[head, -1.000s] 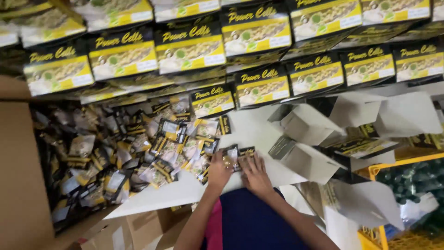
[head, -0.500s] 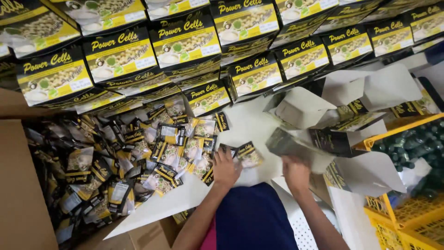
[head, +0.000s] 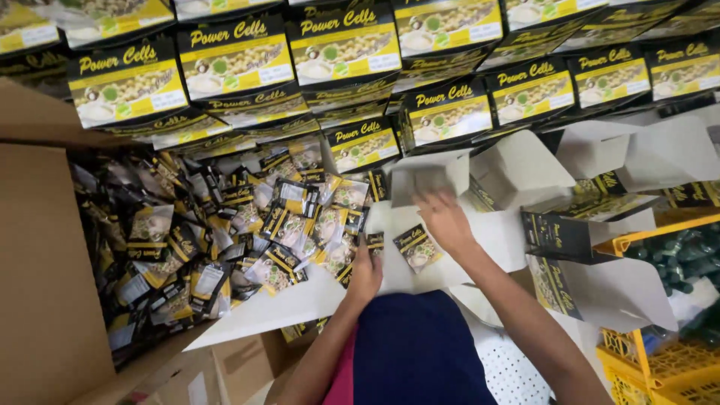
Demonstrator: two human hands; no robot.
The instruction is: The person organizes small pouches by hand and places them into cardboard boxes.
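My left hand [head: 365, 274] rests at the near edge of a big heap of black-and-yellow sachets [head: 225, 232], fingers curled on one sachet [head: 373, 243]. My right hand [head: 444, 217] reaches forward to an open white carton [head: 420, 178]. Its fingertips sit at the carton's mouth and are blurred, so the grip is unclear. A single sachet [head: 417, 247] lies flat on the white sheet [head: 285, 304] between my hands. My dark blue lap fills the bottom centre.
Rows of closed black-and-yellow boxes [head: 240, 64] are stacked across the back. More open white cartons [head: 525, 169] lie at the right, above a yellow crate [head: 660, 360]. A brown cardboard wall [head: 45, 285] borders the heap at the left.
My right hand has moved away from my body, from the white sheet up to the open carton. My left hand has drawn back a little to the heap's edge. The view has shifted.
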